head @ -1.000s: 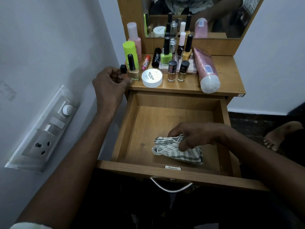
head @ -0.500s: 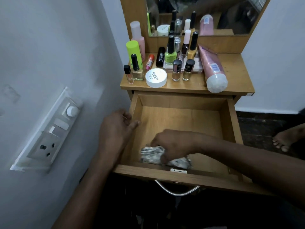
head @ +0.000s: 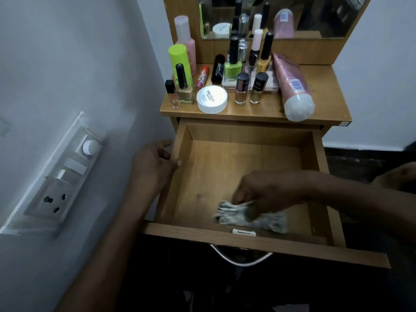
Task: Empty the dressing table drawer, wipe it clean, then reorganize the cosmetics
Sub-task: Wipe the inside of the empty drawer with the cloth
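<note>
The wooden drawer (head: 225, 163) is pulled out and holds only a checked cloth (head: 267, 219), bunched and blurred near its front wall. My right hand (head: 263, 190) presses on the cloth and grips it. My left hand (head: 155, 163) rests on the drawer's left wall with its fingers curled over the rim. Several cosmetics stand on the dressing table top (head: 324, 95): a white round jar (head: 212, 99), nail polish bottles (head: 242, 88), a lime green bottle (head: 179, 58) and a pink tube (head: 292, 86) lying on its side.
A switch and socket panel (head: 60, 174) sticks out of the white wall at the left. A mirror (head: 292, 16) rises behind the cosmetics. The drawer's metal handle (head: 240, 258) hangs below its front. Dark floor lies at the right.
My left hand came down from the small bottle on the table top to the drawer's left wall. My right hand has slid the cloth along the drawer's front, first left, then right.
</note>
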Demonstrator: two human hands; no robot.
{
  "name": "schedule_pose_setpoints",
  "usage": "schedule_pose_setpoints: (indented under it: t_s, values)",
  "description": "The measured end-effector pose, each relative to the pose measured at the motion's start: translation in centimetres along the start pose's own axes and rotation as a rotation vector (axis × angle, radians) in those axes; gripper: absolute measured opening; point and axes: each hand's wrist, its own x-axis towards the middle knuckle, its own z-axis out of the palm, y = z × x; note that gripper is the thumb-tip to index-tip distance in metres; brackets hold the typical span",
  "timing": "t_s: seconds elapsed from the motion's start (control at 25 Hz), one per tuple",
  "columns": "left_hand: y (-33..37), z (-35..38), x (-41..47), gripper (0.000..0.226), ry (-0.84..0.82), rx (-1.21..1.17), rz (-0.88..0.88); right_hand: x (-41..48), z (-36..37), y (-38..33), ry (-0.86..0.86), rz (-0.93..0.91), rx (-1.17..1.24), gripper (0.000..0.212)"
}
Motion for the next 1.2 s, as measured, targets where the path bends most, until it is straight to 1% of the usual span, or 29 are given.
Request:
schedule_pose_setpoints:
  t_s: [0.08,0.12,0.16,0.2,0.24,0.32,0.44,0.48,0.52,0.56,0.64,0.72,0.76,0.8,0.84,0.92,1.0,1.04,1.08,1.12,1.2]
  values:
    - [0.0,-1.2,0.7,0.046,-0.197,-0.162,-0.076,3.0,0.5,-2.1,0.162,-0.066,0.138,0.01]
    - [0.0,-1.7,0.9,0.044,-0.277,-0.193,-0.093,4.5,0.7,-3.0,0.218,-0.078,0.182,0.01]
    - [-0.1,-2.1,0.9,0.044,-0.329,-0.208,-0.103,5.7,0.9,-3.7,0.246,-0.084,0.208,0.01]
    - [-0.2,-2.3,0.9,0.044,-0.351,-0.213,-0.11,6.3,0.9,-3.9,0.24,-0.085,0.212,0.015]
    - [-0.3,-2.4,0.9,0.046,-0.357,-0.223,-0.12,6.2,0.7,-3.8,0.195,-0.078,0.206,0.024]
    - [-0.8,-2.3,0.7,0.047,-0.347,-0.28,-0.154,4.4,0.0,-2.4,0.024,-0.019,0.19,0.037]
    - [-1.0,-1.7,0.4,0.046,-0.323,-0.299,-0.151,0.2,-0.9,0.5,-0.245,0.158,0.059,0.039]
    - [-1.0,-1.5,0.3,0.045,-0.308,-0.273,-0.134,-0.9,-0.9,1.2,-0.31,0.219,0.007,0.042]
    - [-0.9,-1.3,0.2,0.045,-0.291,-0.24,-0.119,-1.6,-0.7,1.4,-0.339,0.25,-0.032,0.042]
    - [-0.8,-1.1,0.1,0.045,-0.274,-0.205,-0.108,-1.8,-0.5,1.2,-0.308,0.232,-0.051,0.038]
    - [-0.9,-0.7,0.2,0.043,-0.235,-0.157,-0.102,-0.1,-0.2,-0.5,-0.099,0.121,-0.017,0.032]
    - [-1.2,-0.3,0.3,0.04,-0.215,-0.174,-0.105,3.2,-0.1,-3.4,0.111,-0.008,0.098,0.027]
    - [-1.3,-0.3,0.3,0.037,-0.208,-0.189,-0.1,4.9,-0.1,-4.8,0.153,-0.053,0.123,0.024]
    - [-1.4,-0.2,0.3,0.036,-0.2,-0.197,-0.091,6.1,0.0,-5.6,0.158,-0.077,0.118,0.02]
    - [-1.5,-0.2,0.4,0.037,-0.193,-0.19,-0.078,6.5,0.0,-5.8,0.141,-0.084,0.079,0.016]
    - [-1.9,-0.1,0.4,0.037,-0.189,-0.158,-0.061,5.1,-0.2,-3.5,0.026,-0.009,0.029,0.017]
    - [-1.8,0.1,0.3,0.039,-0.184,-0.127,-0.066,1.4,-0.6,-0.7,-0.16,0.129,0.12,0.033]
    - [-1.7,0.1,0.1,0.041,-0.188,-0.11,-0.07,-0.3,-0.7,0.4,-0.235,0.188,0.172,0.041]
    - [-1.5,0.2,0.0,0.042,-0.19,-0.103,-0.067,-1.7,-0.8,1.4,-0.277,0.227,0.169,0.045]
    - [-1.4,0.2,0.0,0.042,-0.192,-0.091,-0.063,-2.6,-0.8,2.0,-0.314,0.254,0.105,0.049]
    - [-1.2,0.0,-0.1,0.043,-0.196,-0.021,-0.041,-2.8,-0.4,2.1,-0.37,0.281,-0.137,0.051]
